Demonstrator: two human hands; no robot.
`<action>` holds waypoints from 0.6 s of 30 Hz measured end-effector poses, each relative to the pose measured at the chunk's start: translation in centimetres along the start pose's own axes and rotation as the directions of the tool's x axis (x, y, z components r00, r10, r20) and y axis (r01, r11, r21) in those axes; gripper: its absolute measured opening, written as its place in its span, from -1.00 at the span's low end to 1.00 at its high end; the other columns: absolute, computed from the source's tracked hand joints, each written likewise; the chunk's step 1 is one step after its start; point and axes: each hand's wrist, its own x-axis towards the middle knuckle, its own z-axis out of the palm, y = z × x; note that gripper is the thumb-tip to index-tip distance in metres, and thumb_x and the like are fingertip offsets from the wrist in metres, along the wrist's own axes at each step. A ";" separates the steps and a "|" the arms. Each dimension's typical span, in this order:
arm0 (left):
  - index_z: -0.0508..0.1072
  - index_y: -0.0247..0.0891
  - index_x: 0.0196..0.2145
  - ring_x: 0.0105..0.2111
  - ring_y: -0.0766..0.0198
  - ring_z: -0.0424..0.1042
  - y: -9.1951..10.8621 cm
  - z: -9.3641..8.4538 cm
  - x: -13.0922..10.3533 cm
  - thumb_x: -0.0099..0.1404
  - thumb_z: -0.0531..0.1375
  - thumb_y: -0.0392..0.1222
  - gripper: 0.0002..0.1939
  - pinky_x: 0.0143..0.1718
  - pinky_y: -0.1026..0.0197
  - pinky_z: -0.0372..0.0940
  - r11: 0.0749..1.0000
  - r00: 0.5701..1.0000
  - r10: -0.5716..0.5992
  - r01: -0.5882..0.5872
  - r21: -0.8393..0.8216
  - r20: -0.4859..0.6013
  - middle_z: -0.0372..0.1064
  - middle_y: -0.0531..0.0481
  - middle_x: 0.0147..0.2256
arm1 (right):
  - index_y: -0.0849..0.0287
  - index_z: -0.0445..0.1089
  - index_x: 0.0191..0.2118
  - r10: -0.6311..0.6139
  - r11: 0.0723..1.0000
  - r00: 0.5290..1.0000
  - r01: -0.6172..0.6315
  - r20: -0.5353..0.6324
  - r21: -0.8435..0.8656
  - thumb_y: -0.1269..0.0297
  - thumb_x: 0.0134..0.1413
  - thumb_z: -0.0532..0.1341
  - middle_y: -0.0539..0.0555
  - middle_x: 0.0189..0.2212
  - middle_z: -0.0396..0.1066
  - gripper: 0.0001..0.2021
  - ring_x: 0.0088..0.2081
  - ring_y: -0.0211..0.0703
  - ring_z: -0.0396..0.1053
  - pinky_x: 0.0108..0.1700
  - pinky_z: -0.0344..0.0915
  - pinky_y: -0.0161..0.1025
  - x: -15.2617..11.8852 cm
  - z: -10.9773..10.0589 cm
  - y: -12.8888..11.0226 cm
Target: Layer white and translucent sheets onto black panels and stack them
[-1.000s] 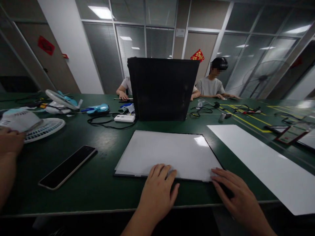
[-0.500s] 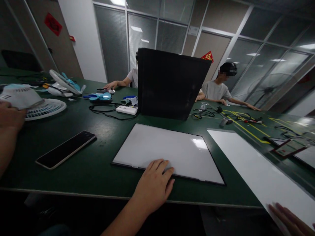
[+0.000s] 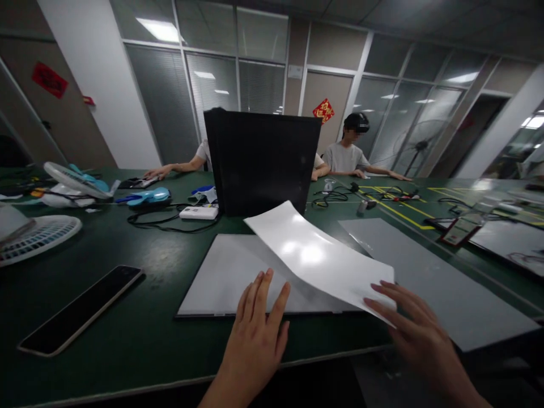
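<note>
A flat white panel with a thin dark frame [image 3: 221,272] lies on the green table in front of me. My left hand [image 3: 257,328] is at the panel's front edge, fingers spread and holding nothing; whether the fingertips touch it I cannot tell. My right hand [image 3: 419,323] pinches the near right corner of a glossy, thin white sheet [image 3: 314,252]. The sheet bends and hangs tilted over the right part of the panel, hiding some of it. Right of it lies a greyish flat sheet [image 3: 429,277].
A phone [image 3: 83,309] lies at left, near a white fan part [image 3: 46,235]. A black box-like screen [image 3: 263,161] stands behind the panel, beside a white power bank [image 3: 198,213]. Cables [image 3: 331,195] lie further back. A person [image 3: 346,153] sits across the table.
My right hand has lifted the white sheet from the right and brought it left over the panel. My left hand's fingers have spread. Another person's hand at the fan has left view.
</note>
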 end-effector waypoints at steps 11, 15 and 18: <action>0.50 -0.14 0.20 0.29 -0.15 0.33 -0.6 1.1 -0.1 0.43 0.18 -0.21 -0.59 0.27 -0.31 0.29 0.994 0.983 -0.044 0.061 -0.093 0.176 0.39 -0.20 0.27 | -0.05 0.55 0.10 0.089 0.987 0.980 -0.112 0.178 0.120 0.24 0.42 0.09 0.05 0.18 0.50 -0.67 0.19 -0.05 0.47 0.27 0.44 0.09 1.5 4.4 -0.3; 0.48 -0.11 0.24 0.30 -0.12 0.36 -0.7 1.1 0.1 0.46 0.16 -0.16 -0.57 0.32 -0.32 0.24 0.988 0.955 -0.060 0.097 -0.118 0.290 0.40 -0.14 0.30 | -0.03 0.50 0.19 0.071 0.992 0.982 -0.088 0.176 0.095 0.21 0.38 0.15 0.10 0.22 0.46 -0.65 0.26 0.05 0.40 0.30 0.40 0.21 0.8 3.8 -0.8; 0.42 -0.08 0.31 0.38 -0.10 0.25 -0.9 1.0 0.3 0.49 0.14 -0.08 -0.52 0.40 -0.31 0.13 0.985 0.933 -0.058 0.111 -0.132 0.355 0.30 -0.11 0.38 | -0.09 0.38 0.30 0.042 0.996 0.981 -0.056 0.191 0.067 0.14 0.36 0.20 0.10 0.28 0.40 -0.56 0.30 0.12 0.36 0.28 0.40 0.28 0.1 2.9 -1.0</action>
